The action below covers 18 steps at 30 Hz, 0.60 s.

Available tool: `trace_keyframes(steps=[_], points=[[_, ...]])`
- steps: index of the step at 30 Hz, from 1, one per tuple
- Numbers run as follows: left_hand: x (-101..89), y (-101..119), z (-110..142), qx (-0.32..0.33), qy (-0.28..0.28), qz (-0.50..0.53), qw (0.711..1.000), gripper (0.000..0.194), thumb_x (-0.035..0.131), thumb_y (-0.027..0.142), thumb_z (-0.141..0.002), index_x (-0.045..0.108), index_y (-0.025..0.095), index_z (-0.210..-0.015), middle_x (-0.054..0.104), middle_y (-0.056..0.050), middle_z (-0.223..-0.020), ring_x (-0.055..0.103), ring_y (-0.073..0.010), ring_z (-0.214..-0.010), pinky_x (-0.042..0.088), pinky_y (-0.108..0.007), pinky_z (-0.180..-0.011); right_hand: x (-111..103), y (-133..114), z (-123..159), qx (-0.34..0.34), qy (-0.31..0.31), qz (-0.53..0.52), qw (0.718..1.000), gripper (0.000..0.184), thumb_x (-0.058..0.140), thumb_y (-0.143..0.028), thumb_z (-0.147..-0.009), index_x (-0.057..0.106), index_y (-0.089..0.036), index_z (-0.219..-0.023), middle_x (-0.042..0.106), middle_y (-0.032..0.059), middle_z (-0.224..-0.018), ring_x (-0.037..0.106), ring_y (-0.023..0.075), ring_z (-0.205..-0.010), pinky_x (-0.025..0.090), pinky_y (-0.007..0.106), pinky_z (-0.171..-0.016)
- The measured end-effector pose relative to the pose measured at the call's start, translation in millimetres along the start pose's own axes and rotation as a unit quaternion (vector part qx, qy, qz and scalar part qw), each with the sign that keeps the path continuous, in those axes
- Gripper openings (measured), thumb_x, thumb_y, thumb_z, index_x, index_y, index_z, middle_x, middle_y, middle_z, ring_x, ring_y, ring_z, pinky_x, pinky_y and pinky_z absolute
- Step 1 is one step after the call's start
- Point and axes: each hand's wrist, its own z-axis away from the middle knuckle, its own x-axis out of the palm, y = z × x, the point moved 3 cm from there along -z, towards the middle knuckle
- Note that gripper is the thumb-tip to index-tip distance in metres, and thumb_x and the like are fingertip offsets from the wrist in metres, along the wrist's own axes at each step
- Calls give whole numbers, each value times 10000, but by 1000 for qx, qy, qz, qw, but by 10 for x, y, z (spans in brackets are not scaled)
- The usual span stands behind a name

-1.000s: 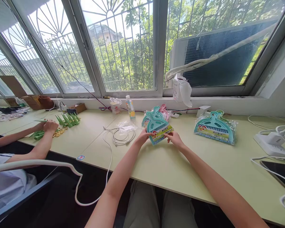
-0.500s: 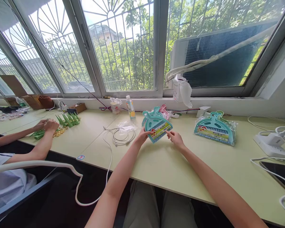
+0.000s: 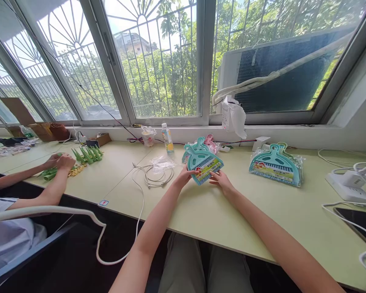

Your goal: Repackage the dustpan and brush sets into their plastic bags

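A teal mini dustpan and brush set with a printed label across its blue bristles is held up over the table, tilted. My left hand grips its left edge, thumb in front and the other fingers partly hidden behind. At the lower right edge, my right hand pinches it near the label. Just behind lie another teal dustpan set and a pink one, partly covered. To the right, a stack of wrapped teal and green dustpan sets lies on the table.
A drink bottle, a coiled white cable and clear plastic wrap are left of my hands. A power strip and phone lie at right. A co-worker's hands handle green pieces at left.
The dustpan set has moved slightly right and turned a little. My right hand has shifted left and inward along its lower edge.
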Motion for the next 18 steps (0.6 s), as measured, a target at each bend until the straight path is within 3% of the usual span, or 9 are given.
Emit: trace_keyframes(steps=[3, 9, 18], points=[[45, 22, 16, -33, -21, 8, 999, 743, 841, 175, -560, 533, 180, -1235, 632, -135, -1203, 581, -316, -1162, 393, -529, -1055, -33, 22, -36, 1, 9, -18, 1000, 196, 674, -294, -794, 586, -212, -949, 708, 77, -1052, 706, 196, -896, 593, 280, -680], [73, 84, 41, -32, -37, 3, 999, 758, 845, 156, -553, 539, 190, -1246, 626, -131, -1225, 562, -318, -1191, 390, -510, -1061, -27, 28, -43, 5, 20, -18, 1000, 196, 666, -294, -785, 586, -213, -945, 720, 63, -959, 715, 178, -755, 587, 276, -637], [96, 109, 52, -25, -33, 1, 999, 803, 850, 147, -541, 525, 210, -1273, 627, -119, -1225, 552, -320, -1204, 395, -510, -1059, -18, 27, -33, -7, 26, -7, 1000, 265, 676, -333, -772, 577, -216, -988, 716, 61, -979, 717, 184, -761, 586, 276, -630]])
